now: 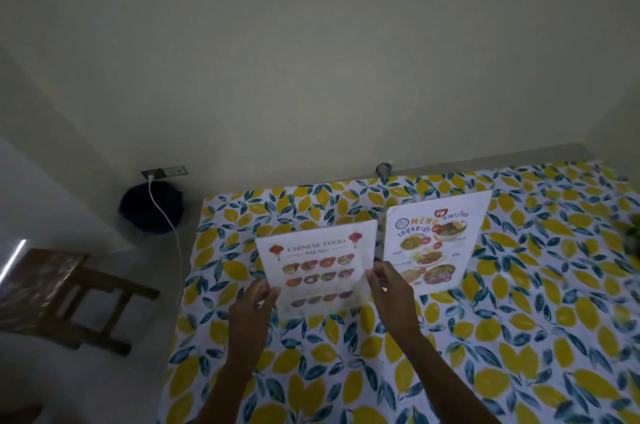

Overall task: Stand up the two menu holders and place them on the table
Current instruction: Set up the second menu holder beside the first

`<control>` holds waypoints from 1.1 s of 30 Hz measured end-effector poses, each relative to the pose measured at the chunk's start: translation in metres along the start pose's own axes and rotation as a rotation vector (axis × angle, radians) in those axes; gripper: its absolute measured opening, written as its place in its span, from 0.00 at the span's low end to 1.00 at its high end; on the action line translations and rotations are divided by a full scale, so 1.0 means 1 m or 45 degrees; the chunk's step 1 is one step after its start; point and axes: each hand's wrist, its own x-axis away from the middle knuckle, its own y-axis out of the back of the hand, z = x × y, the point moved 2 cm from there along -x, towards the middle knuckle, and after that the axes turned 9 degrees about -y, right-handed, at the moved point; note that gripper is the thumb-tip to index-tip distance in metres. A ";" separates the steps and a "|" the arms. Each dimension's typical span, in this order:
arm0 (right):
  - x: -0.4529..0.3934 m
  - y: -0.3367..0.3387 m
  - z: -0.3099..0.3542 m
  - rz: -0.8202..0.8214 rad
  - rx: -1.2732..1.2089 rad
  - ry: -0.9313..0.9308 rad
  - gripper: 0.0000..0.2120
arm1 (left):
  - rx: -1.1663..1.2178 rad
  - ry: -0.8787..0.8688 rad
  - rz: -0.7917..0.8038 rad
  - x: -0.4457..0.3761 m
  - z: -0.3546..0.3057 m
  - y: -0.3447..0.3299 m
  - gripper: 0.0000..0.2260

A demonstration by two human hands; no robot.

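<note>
L hand (254, 299) + R hand (388, 288) pinch the side edges of Chinese food menu holder (320, 264), upright on lemon-print table (519, 337). Thai menu holder (438, 240) stands just beyond R hand, upright, not gripped. Wooden stool (69, 299) well left of L hand.

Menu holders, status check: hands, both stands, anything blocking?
Left hand and right hand grip the Chinese food menu holder by its side edges. Thai menu holder upright on the table, untouched. Nothing in the way.
</note>
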 end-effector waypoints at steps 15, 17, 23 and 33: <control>-0.004 -0.009 -0.002 -0.155 0.121 -0.013 0.17 | -0.035 0.052 0.084 -0.005 0.013 -0.008 0.04; -0.004 -0.009 -0.002 -0.173 0.169 -0.011 0.12 | -0.043 0.058 0.070 -0.004 0.014 -0.009 0.05; 0.000 -0.014 -0.004 -0.149 0.277 -0.023 0.07 | -0.085 0.048 0.057 -0.003 0.009 -0.007 0.06; 0.009 -0.017 -0.002 0.009 0.175 -0.184 0.20 | -0.137 0.023 0.008 0.000 -0.005 -0.007 0.04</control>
